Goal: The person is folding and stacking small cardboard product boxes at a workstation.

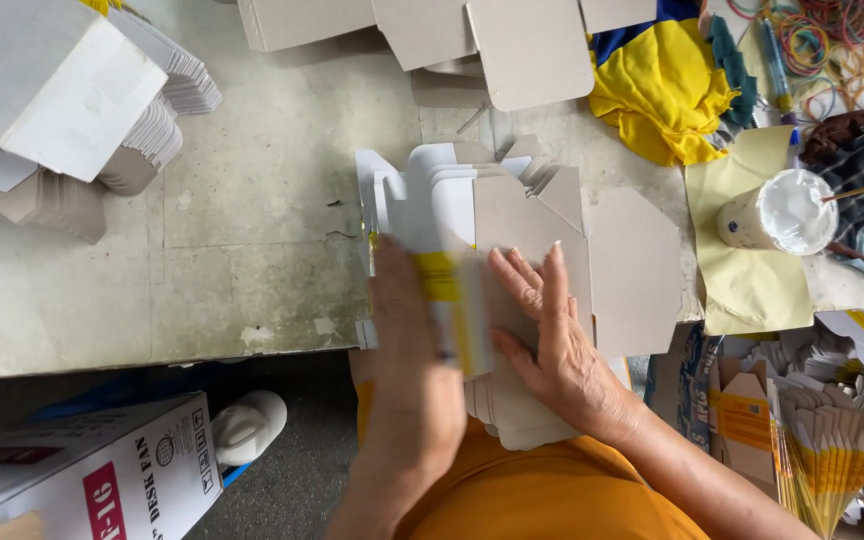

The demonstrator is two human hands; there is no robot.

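Fingers (542, 285) of the right hand (552, 340) pressed flat on a stack of cardboard box blanks (512, 220), left hand (417, 350) blurry, grip unclear, one glue cup (777, 212), one yellow cloth (662, 90), rubber bands (832, 50) too many to count

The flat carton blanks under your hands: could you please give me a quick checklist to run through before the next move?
1. Left hand on the blurred yellow-striped blank: grip cannot tell.
2. Right hand flat on the stack of blanks: ok.
3. Stack fully on the table: not ok, it overhangs the near edge.
4. Glue cup upright, clear of the hands: ok.
5. Blanks squared up: not ok, fanned.
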